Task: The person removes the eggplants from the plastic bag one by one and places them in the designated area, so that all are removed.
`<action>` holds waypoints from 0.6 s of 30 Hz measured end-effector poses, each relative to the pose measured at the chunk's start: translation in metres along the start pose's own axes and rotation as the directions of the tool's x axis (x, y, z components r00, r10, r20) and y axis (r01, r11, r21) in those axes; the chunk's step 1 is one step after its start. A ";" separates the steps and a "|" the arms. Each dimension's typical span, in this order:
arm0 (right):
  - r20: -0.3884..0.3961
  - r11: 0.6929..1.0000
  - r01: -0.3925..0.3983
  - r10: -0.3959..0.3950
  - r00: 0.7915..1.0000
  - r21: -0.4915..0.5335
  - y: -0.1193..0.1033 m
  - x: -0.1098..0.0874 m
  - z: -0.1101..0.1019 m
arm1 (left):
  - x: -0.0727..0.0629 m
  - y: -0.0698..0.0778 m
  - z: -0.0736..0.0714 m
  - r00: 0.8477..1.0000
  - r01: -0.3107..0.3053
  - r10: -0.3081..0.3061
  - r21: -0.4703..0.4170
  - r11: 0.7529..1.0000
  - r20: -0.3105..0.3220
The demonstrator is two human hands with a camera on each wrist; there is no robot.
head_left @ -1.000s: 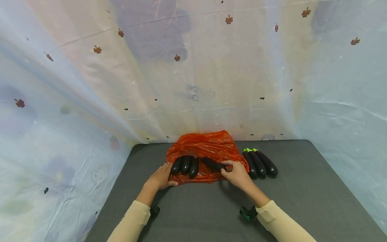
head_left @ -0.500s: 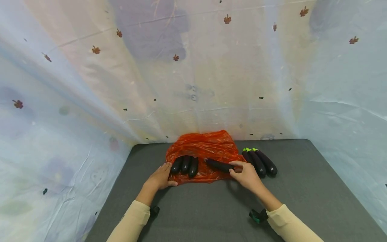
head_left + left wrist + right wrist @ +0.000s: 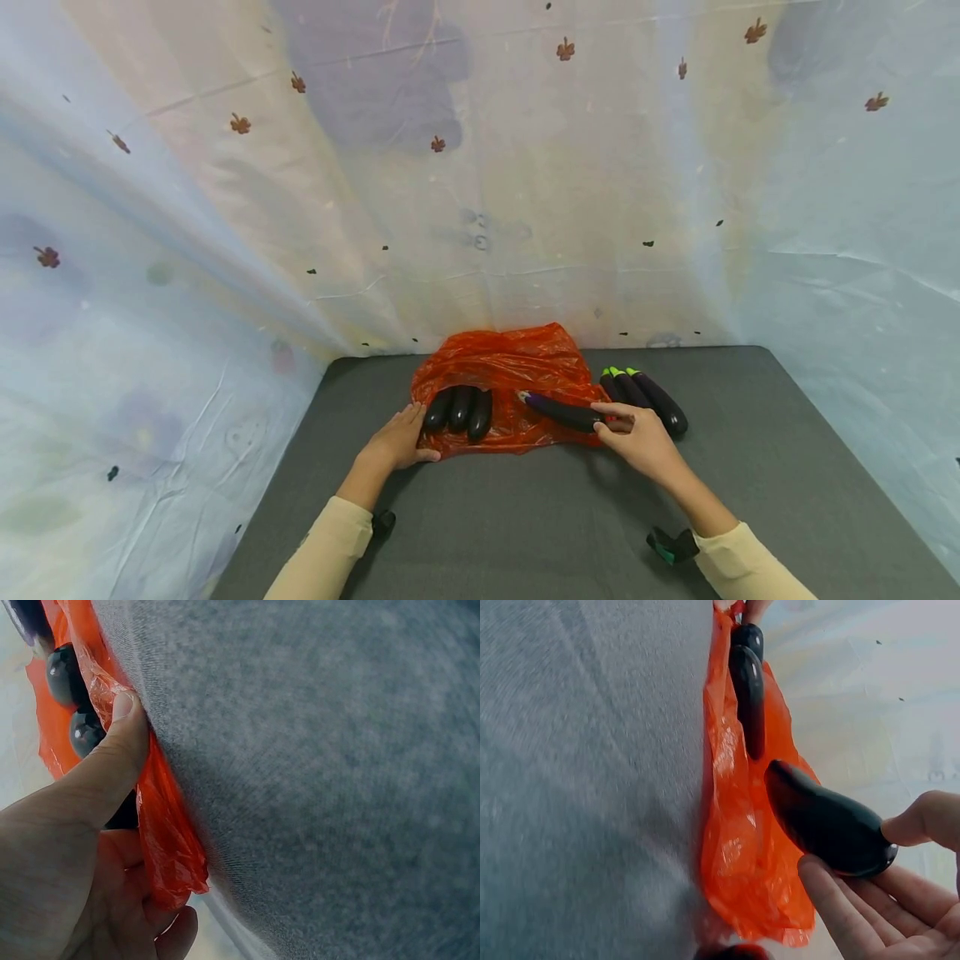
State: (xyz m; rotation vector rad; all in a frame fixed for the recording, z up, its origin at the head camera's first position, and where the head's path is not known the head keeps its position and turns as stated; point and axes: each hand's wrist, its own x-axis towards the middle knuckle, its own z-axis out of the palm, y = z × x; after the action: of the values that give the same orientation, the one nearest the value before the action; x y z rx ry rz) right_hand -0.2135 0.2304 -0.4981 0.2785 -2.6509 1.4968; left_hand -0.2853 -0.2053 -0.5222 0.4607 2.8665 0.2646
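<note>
My right hand (image 3: 637,437) pinches the rounded end of a dark purple eggplant (image 3: 564,411) between thumb and fingers. In the right wrist view this eggplant (image 3: 829,825) is tilted, its narrower end over the orange-red plastic bag (image 3: 727,855). The bag (image 3: 510,354) lies at the back of the table with its mouth towards me. Three eggplants (image 3: 459,411) show side by side in its left part. At the bag's left front edge is my left hand (image 3: 395,437); in the left wrist view its thumb (image 3: 124,742) lies on the plastic and its fingers curl behind it.
Right of the bag, three eggplants (image 3: 652,400) with green tops lie in a row, partly hidden by my right hand. The grey table (image 3: 510,517) stretches towards me. A patterned pale sheet (image 3: 540,208) hangs behind and at both sides.
My right hand has moved right, drawing the eggplant out from under the bag's upper layer; its stem end now shows. The left hand and the bagged eggplants have stayed in place.
</note>
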 end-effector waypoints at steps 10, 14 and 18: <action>-0.015 0.999 0.003 -0.003 1.000 0.042 0.001 -0.013 -0.022 | -0.002 0.002 -0.001 1.000 -0.005 0.005 -0.011 1.000 -0.001; -0.040 0.999 -0.005 0.007 0.999 0.044 0.005 -0.016 -0.030 | -0.001 0.002 0.000 1.000 -0.001 0.001 -0.006 1.000 -0.003; -0.065 1.000 -0.007 0.009 0.998 0.025 0.009 -0.017 -0.037 | 0.001 0.000 0.001 1.000 0.003 -0.003 0.000 1.000 -0.004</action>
State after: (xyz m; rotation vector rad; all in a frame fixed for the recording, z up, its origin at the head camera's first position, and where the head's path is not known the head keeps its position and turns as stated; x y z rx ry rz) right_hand -0.1992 0.2688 -0.4891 0.2169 -2.5878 1.5145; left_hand -0.2858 -0.2047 -0.5231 0.4569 2.8707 0.2652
